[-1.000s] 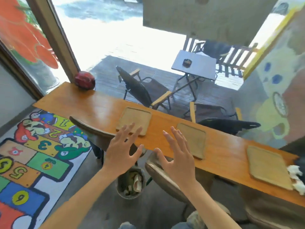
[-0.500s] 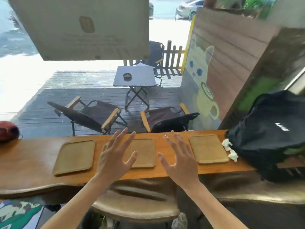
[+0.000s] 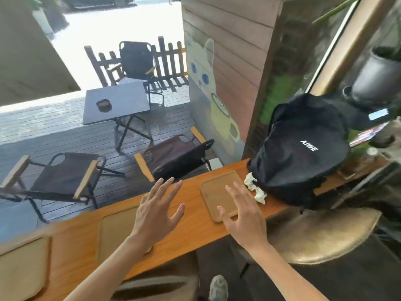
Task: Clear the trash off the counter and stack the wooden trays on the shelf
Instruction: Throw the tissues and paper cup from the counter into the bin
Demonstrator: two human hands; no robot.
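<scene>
Both hands are held over the counter (image 3: 195, 222) with fingers spread wide and holding nothing, probably because the person is only approaching and has not chosen a first object; the right hand (image 3: 243, 211) hovers over the near corner of the tray (image 3: 219, 192) that lies just left of the bag (image 3: 299, 153); the left hand (image 3: 158, 211) is further left of the bag, over bare wood; the trash (image 3: 255, 187), two crumpled white papers, lies between this tray and the bag, touching the bag, so I judge it the nearest target for the right hand; two more trays (image 3: 21, 268) lie flat far left of the bag; no shelf can be told.
</scene>
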